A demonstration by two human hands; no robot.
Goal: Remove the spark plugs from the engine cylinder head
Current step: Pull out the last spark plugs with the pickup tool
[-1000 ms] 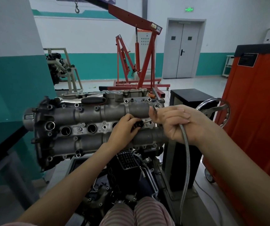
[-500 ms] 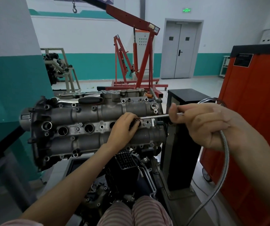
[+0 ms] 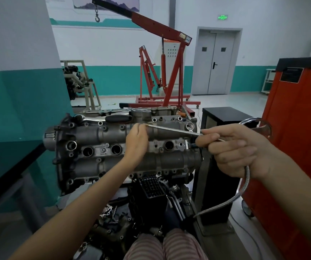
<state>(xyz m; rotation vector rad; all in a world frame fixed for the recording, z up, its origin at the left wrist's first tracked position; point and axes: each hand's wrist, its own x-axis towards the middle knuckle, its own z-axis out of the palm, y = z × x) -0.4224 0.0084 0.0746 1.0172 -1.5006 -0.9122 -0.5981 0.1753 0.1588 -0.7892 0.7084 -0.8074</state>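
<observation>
Both hands holding a thin flexible silver pickup rod across the grey cast-aluminium cylinder head.
Left hand fingers are pinching the rod's tip; right hand is gripping its shaft, fingers curled. Spark plug: can't tell.

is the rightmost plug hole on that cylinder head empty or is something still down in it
Cannot tell for certain. The rightmost plug hole on the cylinder head is uncovered and dark, with nothing protruding; its bottom is hidden.
</observation>
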